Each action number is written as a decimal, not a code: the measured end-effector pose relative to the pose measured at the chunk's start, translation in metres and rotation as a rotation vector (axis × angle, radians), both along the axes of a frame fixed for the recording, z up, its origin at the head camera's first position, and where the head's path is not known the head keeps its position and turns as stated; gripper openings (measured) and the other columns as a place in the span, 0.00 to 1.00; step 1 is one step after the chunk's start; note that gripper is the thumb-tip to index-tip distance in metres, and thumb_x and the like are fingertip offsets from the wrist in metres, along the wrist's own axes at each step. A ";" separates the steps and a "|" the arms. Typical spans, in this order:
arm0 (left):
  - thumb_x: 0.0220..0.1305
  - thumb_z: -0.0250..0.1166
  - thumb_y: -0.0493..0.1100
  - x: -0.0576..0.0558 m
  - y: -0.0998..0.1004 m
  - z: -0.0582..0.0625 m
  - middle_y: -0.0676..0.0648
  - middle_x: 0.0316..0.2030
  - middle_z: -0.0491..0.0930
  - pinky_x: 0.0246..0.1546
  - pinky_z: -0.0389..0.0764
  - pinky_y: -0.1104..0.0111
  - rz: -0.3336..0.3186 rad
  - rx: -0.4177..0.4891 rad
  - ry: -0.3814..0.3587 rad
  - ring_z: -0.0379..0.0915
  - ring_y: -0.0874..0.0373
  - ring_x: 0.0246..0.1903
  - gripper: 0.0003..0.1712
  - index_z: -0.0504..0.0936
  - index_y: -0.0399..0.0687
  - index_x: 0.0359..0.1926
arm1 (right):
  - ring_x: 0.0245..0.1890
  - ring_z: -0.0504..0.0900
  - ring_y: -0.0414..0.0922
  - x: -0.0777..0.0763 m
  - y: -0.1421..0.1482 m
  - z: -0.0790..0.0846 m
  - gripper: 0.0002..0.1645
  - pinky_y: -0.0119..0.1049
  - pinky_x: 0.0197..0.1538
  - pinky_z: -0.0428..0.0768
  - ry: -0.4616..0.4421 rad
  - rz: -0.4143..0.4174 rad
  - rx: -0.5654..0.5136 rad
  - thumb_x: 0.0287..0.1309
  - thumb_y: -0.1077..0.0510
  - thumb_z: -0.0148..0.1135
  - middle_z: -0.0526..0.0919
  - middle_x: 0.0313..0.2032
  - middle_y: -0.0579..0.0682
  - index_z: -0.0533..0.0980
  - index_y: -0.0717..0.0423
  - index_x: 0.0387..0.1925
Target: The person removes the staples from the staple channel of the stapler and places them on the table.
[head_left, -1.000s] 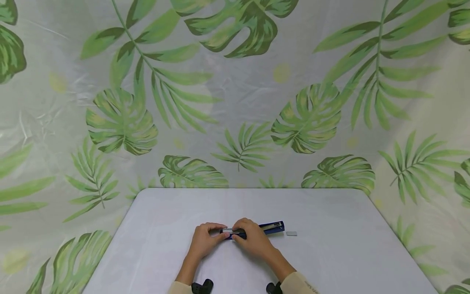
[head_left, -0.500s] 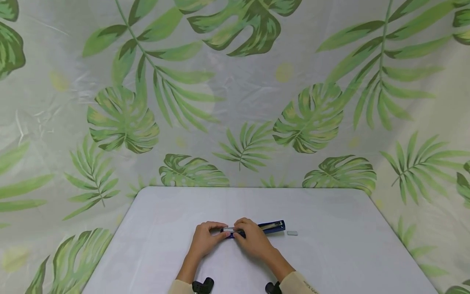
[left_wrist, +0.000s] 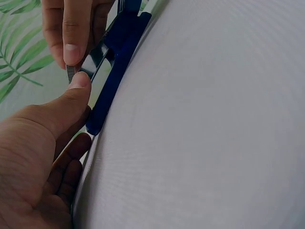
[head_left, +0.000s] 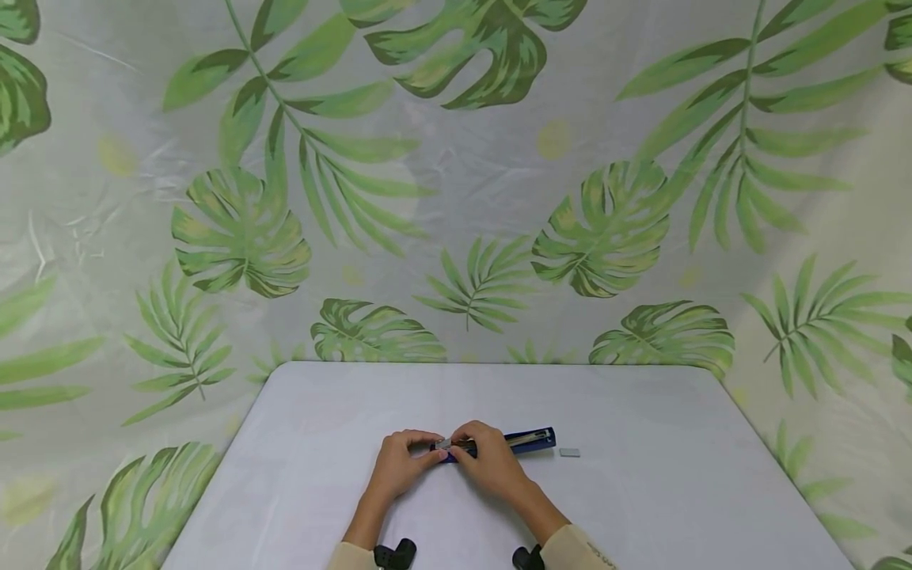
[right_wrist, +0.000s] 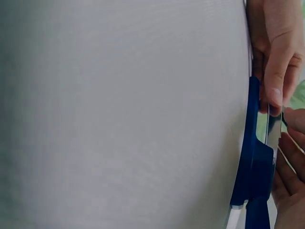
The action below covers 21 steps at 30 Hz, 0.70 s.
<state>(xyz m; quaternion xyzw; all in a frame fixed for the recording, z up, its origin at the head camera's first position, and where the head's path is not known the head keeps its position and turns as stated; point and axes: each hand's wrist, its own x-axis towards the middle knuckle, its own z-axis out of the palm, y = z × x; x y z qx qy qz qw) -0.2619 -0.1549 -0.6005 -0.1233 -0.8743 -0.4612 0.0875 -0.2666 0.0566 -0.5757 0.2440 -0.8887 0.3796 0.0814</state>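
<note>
A dark blue stapler [head_left: 534, 440] lies on the white table with its top swung back to the right, showing the metal inside. My left hand [head_left: 399, 465] pinches the front end of its metal magazine [left_wrist: 94, 61], the thumb on the near side. Between my fingertips is a small grey strip of staples [head_left: 443, 444], tilted over the magazine; its edge [left_wrist: 70, 73] shows in the left wrist view. My right hand [head_left: 493, 465] bends over the stapler's middle, thumb and forefinger pinching the strip. The fingers partly hide strip and magazine.
A second small grey staple strip [head_left: 569, 453] lies on the table just right of the stapler's end. The white table [head_left: 641, 499] reaches back to a leaf-patterned curtain [head_left: 470, 182]. Black wrist cameras [head_left: 396, 554] sit at both cuffs.
The staple strip, lying along the magazine before, is now tipped up at an angle between the fingertips. Both hands and the stapler stay nearly in place.
</note>
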 end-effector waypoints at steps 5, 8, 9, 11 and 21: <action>0.57 0.77 0.56 -0.002 0.000 -0.002 0.62 0.41 0.90 0.55 0.81 0.59 0.000 0.000 0.001 0.85 0.58 0.48 0.13 0.92 0.64 0.44 | 0.44 0.86 0.40 -0.002 -0.001 0.000 0.06 0.38 0.49 0.85 0.001 0.016 -0.017 0.63 0.56 0.73 0.88 0.40 0.42 0.84 0.49 0.41; 0.57 0.78 0.56 -0.002 0.000 -0.004 0.62 0.40 0.90 0.55 0.81 0.59 -0.004 0.005 0.007 0.85 0.59 0.48 0.13 0.92 0.63 0.43 | 0.43 0.86 0.40 -0.003 -0.002 0.001 0.05 0.39 0.48 0.85 -0.004 0.026 -0.027 0.63 0.57 0.72 0.89 0.39 0.42 0.84 0.48 0.40; 0.57 0.78 0.56 -0.002 0.000 -0.004 0.62 0.40 0.90 0.55 0.81 0.59 -0.004 0.002 0.014 0.85 0.58 0.48 0.13 0.92 0.63 0.43 | 0.43 0.86 0.40 -0.004 -0.002 0.001 0.05 0.39 0.48 0.85 -0.006 0.027 -0.030 0.63 0.57 0.73 0.89 0.39 0.42 0.84 0.49 0.39; 0.57 0.77 0.56 -0.003 0.000 -0.004 0.62 0.40 0.90 0.55 0.81 0.59 -0.004 0.001 0.016 0.85 0.59 0.48 0.13 0.92 0.63 0.43 | 0.42 0.86 0.39 -0.005 -0.003 0.001 0.04 0.39 0.48 0.85 -0.013 0.024 -0.028 0.63 0.57 0.73 0.89 0.38 0.41 0.84 0.48 0.39; 0.57 0.77 0.58 -0.002 0.000 -0.003 0.63 0.40 0.90 0.55 0.81 0.58 0.001 -0.004 0.005 0.85 0.59 0.48 0.14 0.92 0.64 0.43 | 0.41 0.86 0.38 -0.005 -0.007 0.004 0.08 0.38 0.47 0.84 0.024 0.000 0.032 0.63 0.57 0.72 0.89 0.37 0.42 0.82 0.50 0.43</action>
